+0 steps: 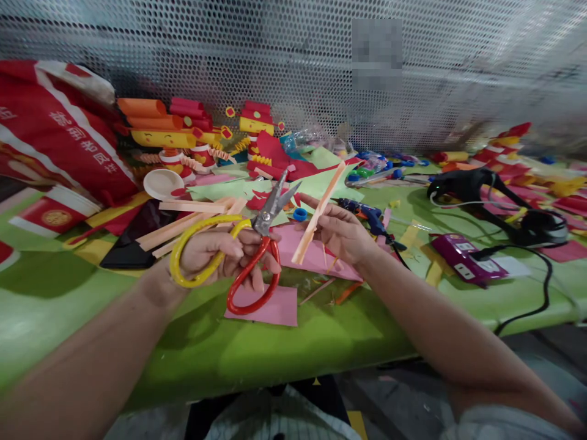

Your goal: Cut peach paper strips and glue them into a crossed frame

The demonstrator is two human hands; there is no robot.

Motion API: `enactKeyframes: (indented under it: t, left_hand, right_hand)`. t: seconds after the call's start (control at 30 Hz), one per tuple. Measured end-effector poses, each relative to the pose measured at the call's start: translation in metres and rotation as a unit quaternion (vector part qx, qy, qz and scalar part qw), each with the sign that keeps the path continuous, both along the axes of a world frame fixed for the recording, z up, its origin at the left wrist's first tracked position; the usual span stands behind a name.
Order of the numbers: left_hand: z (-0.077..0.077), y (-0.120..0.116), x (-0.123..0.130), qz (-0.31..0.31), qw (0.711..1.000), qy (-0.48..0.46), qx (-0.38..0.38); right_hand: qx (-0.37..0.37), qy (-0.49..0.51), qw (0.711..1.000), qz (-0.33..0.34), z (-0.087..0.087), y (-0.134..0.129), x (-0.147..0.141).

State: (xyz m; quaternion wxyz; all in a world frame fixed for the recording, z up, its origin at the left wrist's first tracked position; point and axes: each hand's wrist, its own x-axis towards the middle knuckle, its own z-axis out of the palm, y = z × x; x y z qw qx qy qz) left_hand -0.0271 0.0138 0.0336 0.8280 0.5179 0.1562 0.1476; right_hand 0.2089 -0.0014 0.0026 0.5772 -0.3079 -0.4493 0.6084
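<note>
Evidently mid-work, a person's left hand (215,247) is closed around a pair of scissors (263,221), fingers threaded through the red and yellow handles, the blades parted and pointing away from the body. The right hand (346,235) pinches a peach paper strip (318,211) between thumb and fingers, held at a slant beside the blades but apart from them.

Just beyond the left hand, more peach strips (175,225) lie loose and flat, partly overlapping near a black phone-like slab (132,235). Farther beyond that hand stand paper figures (162,139) with yellow faces and rolled hats, pleated paper arms (183,160) out at their sides; these look largely assembled. The pieces nearer the hands appear less advanced: the held strip is long, shows no pleats and is joined to no figure, and the spare strips look equally unworked. How many pieces remain cannot be told.

Below the left hand rests a small pink sheet (284,305), with a larger pink sheet (291,241) between the hands and narrow offcuts nearer the right. A blue glue gun (369,214) lies just past the right hand, and a purple power block (463,256) well to its right, all on a green table cover (275,360).
</note>
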Motion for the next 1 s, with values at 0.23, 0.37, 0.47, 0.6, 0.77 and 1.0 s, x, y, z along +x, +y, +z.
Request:
enactKeyframes:
  t: [0.23, 0.37, 0.47, 0.6, 0.77, 1.0]
  left_hand:
    - [-0.004, -0.001, 0.003, -0.07, 0.998, 0.009, 0.0]
    - [-0.008, -0.001, 0.005, -0.084, 0.996, 0.008, -0.008]
    - [-0.013, 0.0, 0.006, -0.089, 0.996, -0.004, -0.021]
    - [-0.015, 0.0, 0.007, -0.103, 0.994, -0.004, -0.026]
    - [-0.013, 0.0, 0.007, -0.093, 0.996, 0.006, 0.003]
    - [-0.01, 0.0, 0.006, -0.092, 0.996, 0.009, 0.007]
  right_hand:
    - [-0.018, -0.014, 0.999, 0.026, -0.004, 0.0, -0.005]
    - [-0.023, -0.016, 1.0, 0.008, -0.003, -0.002, -0.006]
    - [-0.02, -0.014, 1.0, 0.016, -0.001, -0.005, -0.007]
    - [-0.026, -0.018, 0.999, 0.026, -0.001, -0.007, -0.007]
    - [-0.034, -0.012, 0.999, 0.011, -0.002, -0.003, -0.005]
    - [-0.034, 0.0, 0.999, 0.005, -0.004, -0.001, -0.005]
